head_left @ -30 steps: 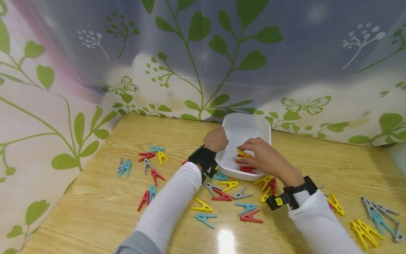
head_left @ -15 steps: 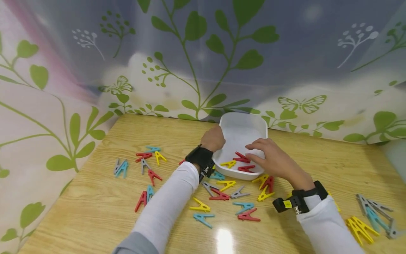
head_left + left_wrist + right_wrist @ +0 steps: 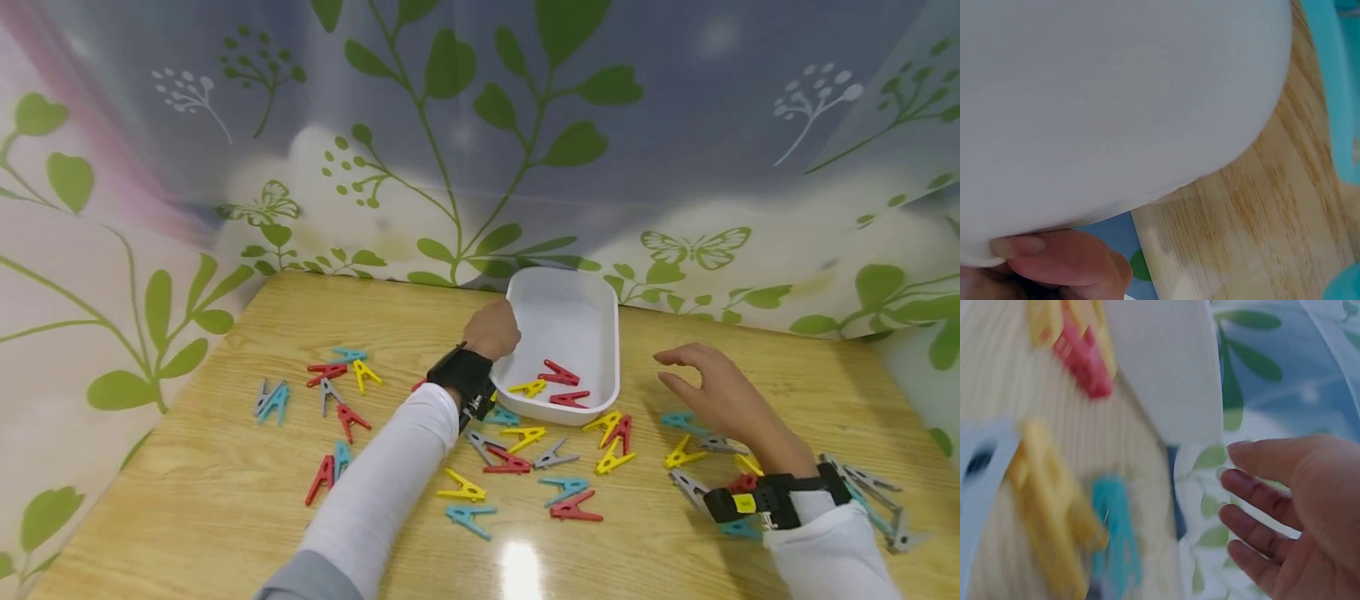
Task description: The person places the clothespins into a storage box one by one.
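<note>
A white plastic bin (image 3: 564,321) stands near the back of the table, with two red clothespins (image 3: 559,372) and a yellow clothespin (image 3: 528,388) lying on its floor at the near end. My left hand (image 3: 492,330) grips the bin's left rim; in the left wrist view the fingers (image 3: 1066,259) curl at the rim of the white wall. To the right of the bin, my right hand (image 3: 723,392) hangs above the table, holding nothing, its fingers (image 3: 1260,494) loosely spread. Below it lie a blue clothespin (image 3: 683,422) and a yellow clothespin (image 3: 682,452).
Red, yellow, blue and grey clothespins lie scattered on the wooden table (image 3: 420,533), some left of the left arm, several in front of the bin, others beneath the right wrist. A leaf-patterned cloth (image 3: 390,167) hangs close behind the bin.
My right hand has let go of a yellow and a red clothespin inside the bin, then moved out to the right over the table. My left hand stays on the rim.
</note>
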Action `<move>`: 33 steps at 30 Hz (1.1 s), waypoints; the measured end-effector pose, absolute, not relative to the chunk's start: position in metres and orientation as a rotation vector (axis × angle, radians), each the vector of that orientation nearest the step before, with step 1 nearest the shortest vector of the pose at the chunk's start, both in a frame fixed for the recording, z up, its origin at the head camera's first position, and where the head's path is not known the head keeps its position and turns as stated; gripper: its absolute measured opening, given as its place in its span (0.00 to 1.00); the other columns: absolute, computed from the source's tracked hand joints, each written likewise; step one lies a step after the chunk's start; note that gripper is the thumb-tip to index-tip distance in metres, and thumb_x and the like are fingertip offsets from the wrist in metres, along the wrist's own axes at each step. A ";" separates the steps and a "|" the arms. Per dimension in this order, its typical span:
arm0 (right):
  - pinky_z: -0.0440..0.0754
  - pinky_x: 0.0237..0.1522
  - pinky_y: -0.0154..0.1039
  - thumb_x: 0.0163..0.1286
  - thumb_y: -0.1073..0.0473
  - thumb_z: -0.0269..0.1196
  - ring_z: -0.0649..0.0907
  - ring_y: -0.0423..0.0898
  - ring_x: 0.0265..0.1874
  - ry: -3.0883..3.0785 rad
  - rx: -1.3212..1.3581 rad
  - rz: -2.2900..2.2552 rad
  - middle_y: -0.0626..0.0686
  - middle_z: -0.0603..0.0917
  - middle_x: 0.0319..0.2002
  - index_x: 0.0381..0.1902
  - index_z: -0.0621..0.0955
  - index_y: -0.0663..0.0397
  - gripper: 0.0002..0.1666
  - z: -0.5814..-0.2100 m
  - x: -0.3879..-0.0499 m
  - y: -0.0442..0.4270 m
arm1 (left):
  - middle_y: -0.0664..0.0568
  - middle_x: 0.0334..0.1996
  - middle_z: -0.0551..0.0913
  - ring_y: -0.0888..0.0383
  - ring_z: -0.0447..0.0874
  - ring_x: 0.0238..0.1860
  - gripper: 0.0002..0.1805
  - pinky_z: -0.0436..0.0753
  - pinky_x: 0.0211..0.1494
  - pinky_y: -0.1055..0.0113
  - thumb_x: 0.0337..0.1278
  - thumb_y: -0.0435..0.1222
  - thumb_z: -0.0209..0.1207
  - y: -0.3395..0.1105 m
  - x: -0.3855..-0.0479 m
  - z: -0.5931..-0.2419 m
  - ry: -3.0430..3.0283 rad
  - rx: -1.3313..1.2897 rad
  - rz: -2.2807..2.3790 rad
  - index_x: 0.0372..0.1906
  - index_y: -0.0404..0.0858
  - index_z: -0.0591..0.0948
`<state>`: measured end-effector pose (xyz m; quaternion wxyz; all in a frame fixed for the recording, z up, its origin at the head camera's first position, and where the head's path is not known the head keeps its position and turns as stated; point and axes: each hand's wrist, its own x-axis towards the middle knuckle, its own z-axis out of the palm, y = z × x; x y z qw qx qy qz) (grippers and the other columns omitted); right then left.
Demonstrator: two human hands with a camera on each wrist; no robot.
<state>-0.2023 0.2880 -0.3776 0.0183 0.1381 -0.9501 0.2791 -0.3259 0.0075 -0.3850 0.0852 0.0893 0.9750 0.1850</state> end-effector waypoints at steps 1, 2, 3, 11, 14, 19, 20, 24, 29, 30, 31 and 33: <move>0.66 0.54 0.64 0.73 0.61 0.56 0.71 0.66 0.56 -2.971 0.427 0.861 0.67 0.76 0.53 0.56 0.76 0.68 0.19 -0.380 -0.200 0.293 | 0.43 0.39 0.83 0.49 0.82 0.33 0.11 0.80 0.30 0.61 0.64 0.35 0.54 0.007 -0.325 -0.385 2.908 0.263 0.549 0.43 0.32 0.80; 0.66 0.54 0.64 0.73 0.61 0.56 0.71 0.67 0.56 -2.991 0.421 0.864 0.68 0.75 0.54 0.56 0.76 0.69 0.19 -0.381 -0.198 0.298 | 0.43 0.39 0.83 0.49 0.82 0.34 0.11 0.80 0.31 0.61 0.64 0.35 0.54 0.008 -0.325 -0.384 2.909 0.261 0.546 0.43 0.32 0.80; 0.65 0.54 0.65 0.73 0.61 0.56 0.70 0.68 0.57 -3.012 0.411 0.873 0.69 0.75 0.55 0.57 0.75 0.69 0.20 -0.383 -0.196 0.303 | 0.42 0.40 0.83 0.49 0.82 0.34 0.11 0.80 0.32 0.60 0.64 0.35 0.54 0.008 -0.324 -0.384 2.909 0.260 0.542 0.44 0.32 0.80; 0.67 0.53 0.65 0.72 0.61 0.56 0.69 0.70 0.58 -3.103 0.431 0.925 0.71 0.72 0.57 0.59 0.73 0.72 0.23 -0.397 -0.183 0.324 | 0.42 0.39 0.83 0.48 0.83 0.35 0.10 0.81 0.32 0.60 0.64 0.35 0.54 0.008 -0.322 -0.385 2.906 0.244 0.546 0.42 0.32 0.80; 0.69 0.51 0.65 0.71 0.60 0.58 0.71 0.70 0.55 -3.130 0.460 0.897 0.71 0.74 0.55 0.57 0.74 0.72 0.23 -0.397 -0.181 0.328 | 0.42 0.39 0.83 0.49 0.83 0.35 0.11 0.81 0.32 0.60 0.64 0.35 0.54 0.009 -0.323 -0.385 2.908 0.237 0.552 0.43 0.32 0.80; 0.73 0.49 0.61 0.68 0.59 0.62 0.73 0.68 0.53 -3.175 0.480 0.890 0.68 0.76 0.52 0.55 0.75 0.71 0.24 -0.400 -0.179 0.332 | 0.43 0.39 0.83 0.49 0.82 0.34 0.11 0.81 0.32 0.60 0.64 0.35 0.54 0.009 -0.324 -0.385 2.916 0.242 0.541 0.44 0.32 0.79; 0.74 0.49 0.60 0.67 0.59 0.63 0.74 0.68 0.52 -3.178 0.486 0.888 0.67 0.77 0.51 0.55 0.76 0.71 0.23 -0.401 -0.179 0.332 | 0.43 0.39 0.82 0.50 0.82 0.34 0.11 0.80 0.32 0.61 0.64 0.35 0.54 0.008 -0.324 -0.385 2.916 0.243 0.538 0.44 0.32 0.79; 0.75 0.47 0.59 0.65 0.60 0.65 0.76 0.65 0.50 -3.180 0.489 0.825 0.64 0.78 0.48 0.52 0.78 0.68 0.21 -0.405 -0.180 0.331 | 0.43 0.38 0.82 0.50 0.82 0.33 0.11 0.80 0.32 0.61 0.64 0.35 0.54 0.008 -0.324 -0.384 2.920 0.245 0.532 0.45 0.32 0.79; 0.75 0.45 0.59 0.64 0.60 0.65 0.77 0.65 0.48 -3.202 0.428 0.756 0.65 0.79 0.48 0.50 0.80 0.68 0.20 -0.405 -0.181 0.329 | 0.43 0.39 0.83 0.49 0.82 0.34 0.11 0.81 0.33 0.60 0.64 0.35 0.54 0.008 -0.324 -0.385 2.925 0.252 0.532 0.45 0.31 0.79; 0.75 0.45 0.59 0.64 0.60 0.65 0.77 0.65 0.48 -3.205 0.411 0.751 0.65 0.79 0.47 0.50 0.79 0.68 0.20 -0.405 -0.180 0.329 | 0.43 0.39 0.83 0.50 0.82 0.34 0.11 0.81 0.33 0.60 0.64 0.35 0.54 0.008 -0.324 -0.385 2.925 0.251 0.532 0.45 0.32 0.79; 0.75 0.45 0.59 0.64 0.59 0.66 0.77 0.65 0.48 -3.208 0.393 0.746 0.65 0.79 0.47 0.50 0.79 0.68 0.21 -0.405 -0.180 0.328 | 0.43 0.39 0.83 0.50 0.82 0.34 0.11 0.81 0.33 0.60 0.64 0.35 0.54 0.008 -0.325 -0.386 2.924 0.254 0.530 0.45 0.31 0.79; 0.75 0.44 0.59 0.63 0.57 0.67 0.77 0.65 0.47 -3.214 0.356 0.727 0.66 0.79 0.47 0.49 0.79 0.69 0.22 -0.406 -0.179 0.329 | 0.43 0.39 0.83 0.49 0.82 0.34 0.11 0.81 0.33 0.60 0.64 0.35 0.54 0.009 -0.325 -0.386 2.926 0.252 0.530 0.44 0.32 0.80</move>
